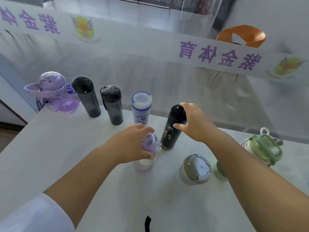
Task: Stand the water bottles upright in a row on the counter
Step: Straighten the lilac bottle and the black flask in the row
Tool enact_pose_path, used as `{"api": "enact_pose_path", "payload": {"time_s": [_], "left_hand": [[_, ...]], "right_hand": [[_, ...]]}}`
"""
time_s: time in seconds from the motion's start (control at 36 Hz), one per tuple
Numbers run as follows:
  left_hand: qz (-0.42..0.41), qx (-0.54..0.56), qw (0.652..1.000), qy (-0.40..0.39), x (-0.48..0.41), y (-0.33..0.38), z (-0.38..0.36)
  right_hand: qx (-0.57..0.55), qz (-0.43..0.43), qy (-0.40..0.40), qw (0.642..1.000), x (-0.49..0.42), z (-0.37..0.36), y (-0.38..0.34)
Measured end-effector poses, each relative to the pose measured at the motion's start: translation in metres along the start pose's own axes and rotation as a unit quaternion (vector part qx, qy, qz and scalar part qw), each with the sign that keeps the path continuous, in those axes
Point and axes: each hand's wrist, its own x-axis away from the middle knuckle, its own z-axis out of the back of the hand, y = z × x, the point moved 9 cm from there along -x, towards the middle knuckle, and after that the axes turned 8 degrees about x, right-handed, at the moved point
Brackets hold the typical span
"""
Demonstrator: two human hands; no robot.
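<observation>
Placement under way: my right hand (195,121) grips the black bottle (170,133) by its cap at centre frame, my left hand (132,143) appears curled round the small purple bottle (149,143) just below; both next want standing beside the white bottle (141,109).

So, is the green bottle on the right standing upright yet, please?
No, tipped over: the green bottle lies on its side on the counter, its middle hidden behind the right forearm.

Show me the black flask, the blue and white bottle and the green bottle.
black flask (168,138), head view, on its body
blue and white bottle (141,114), head view, on its side
green bottle (260,144), head view, on its lid
</observation>
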Motion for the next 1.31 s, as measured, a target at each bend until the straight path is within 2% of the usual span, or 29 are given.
{"api": "enact_pose_path", "payload": {"time_s": [0.17, 0.42, 0.92, 1.31], "left_hand": [[0.016, -0.003, 1.0, -0.004, -0.003, -0.001, -0.005], [0.014, -0.028, 0.999, 0.006, -0.022, 0.009, -0.004], [-0.029, -0.026, 0.999, 0.03, -0.111, 0.037, -0.004], [-0.026, -0.018, 0.999, 0.03, -0.167, 0.042, 0.001]], "right_hand": [[-0.035, 0.005, 0.002, 0.999, -0.003, 0.0, -0.003], [-0.005, -0.003, -0.028, 1.0, 0.0, 0.001, 0.013], [-0.021, -0.057, -0.02, 0.998, -0.007, 0.016, 0.075], [-0.027, -0.078, -0.023, 0.996, -0.028, 0.023, 0.095]]}}
